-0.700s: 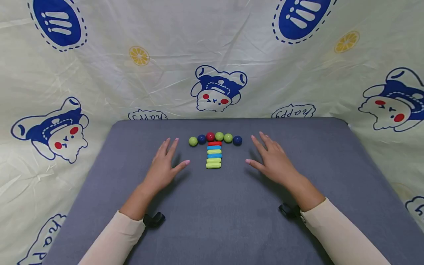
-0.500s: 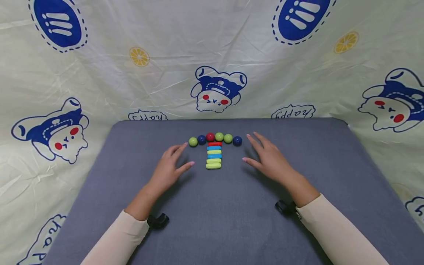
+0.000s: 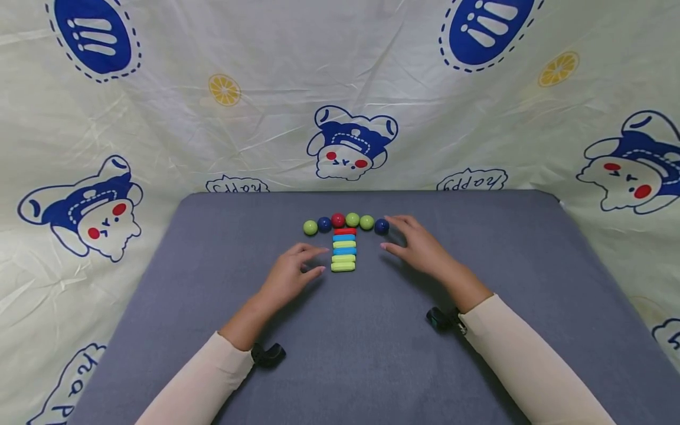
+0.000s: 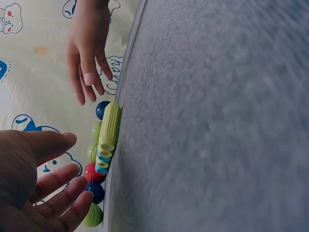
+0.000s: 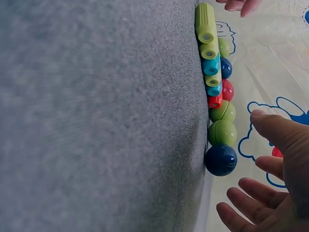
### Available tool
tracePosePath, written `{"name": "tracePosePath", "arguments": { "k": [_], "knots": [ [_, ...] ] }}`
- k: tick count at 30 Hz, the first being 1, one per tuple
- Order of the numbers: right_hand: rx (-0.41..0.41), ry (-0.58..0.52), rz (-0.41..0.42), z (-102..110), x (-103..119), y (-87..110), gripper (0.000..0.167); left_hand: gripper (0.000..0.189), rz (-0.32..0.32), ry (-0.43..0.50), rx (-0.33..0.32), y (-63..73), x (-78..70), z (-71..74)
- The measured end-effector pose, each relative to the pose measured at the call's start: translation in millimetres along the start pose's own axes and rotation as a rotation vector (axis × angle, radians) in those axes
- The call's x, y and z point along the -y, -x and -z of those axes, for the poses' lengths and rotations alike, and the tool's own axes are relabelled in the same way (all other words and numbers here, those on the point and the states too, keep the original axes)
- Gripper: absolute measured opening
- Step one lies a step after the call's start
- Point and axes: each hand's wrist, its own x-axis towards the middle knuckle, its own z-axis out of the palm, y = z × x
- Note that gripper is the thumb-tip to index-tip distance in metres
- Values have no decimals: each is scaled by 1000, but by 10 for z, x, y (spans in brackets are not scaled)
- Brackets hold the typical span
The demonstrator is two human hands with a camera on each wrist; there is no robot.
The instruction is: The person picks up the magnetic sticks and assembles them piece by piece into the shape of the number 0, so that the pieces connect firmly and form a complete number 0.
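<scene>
A shallow arc of round beads lies near the table's far edge: a green bead at the left end, then blue, red and two green ones, and a dark blue bead at the right end. Below the red bead, several ridged tube beads form a column, red and blue above, with a yellow-green tube bead nearest me. My left hand hovers just left of the column, fingers loosely bent, holding nothing. Beside the dark blue bead is my right hand, thumb and fingers apart; contact cannot be made out.
Grey cloth covers the table, whose far edge runs close behind the beads. A pale printed sheet hangs behind and at both sides. Each wrist wears a black strap-on camera, the left camera and the right camera.
Both hands have moved inward. The left has come right and nearer to me, towards the lower tube beads, its fingers bending more. The right has come left to the dark blue bead. The beads keep their places.
</scene>
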Motion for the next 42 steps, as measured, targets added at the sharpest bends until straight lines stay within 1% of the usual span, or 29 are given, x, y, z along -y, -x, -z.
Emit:
{"name": "tracePosePath", "arguments": {
  "k": [3,7,13,16,20,23,29,35,39,42],
  "knots": [
    [7,-16,-28,-13,-2,-52,70,35,-11,16,19,-32,-7,-46],
    [12,-26,-48,-32,-6,-114,69,31,-5,14,27,-59,-12,-103],
    [21,-39,-57,-51,-1,-189,66,29,10,-3,42,-92,-11,-169],
    [26,-54,-58,-63,-10,-221,64,28,18,-8,51,-102,-26,-180],
    [22,-73,-68,-83,-29,-250,59,26,7,-22,59,-120,-39,-199],
    [21,-83,-75,-97,-42,-260,56,24,11,-32,64,-142,-35,-224],
    [21,-101,-86,-114,-61,-278,53,22,39,-55,78,-156,-43,-243],
    [19,-104,-95,-108,-48,-281,47,20,19,-25,69,-155,-70,-248],
    [19,-81,-90,-112,-31,-261,41,20,14,-19,67,-152,-58,-275],
    [17,-70,-84,-121,-19,-226,39,19,15,-17,63,-144,-51,-299]
  ]
}}
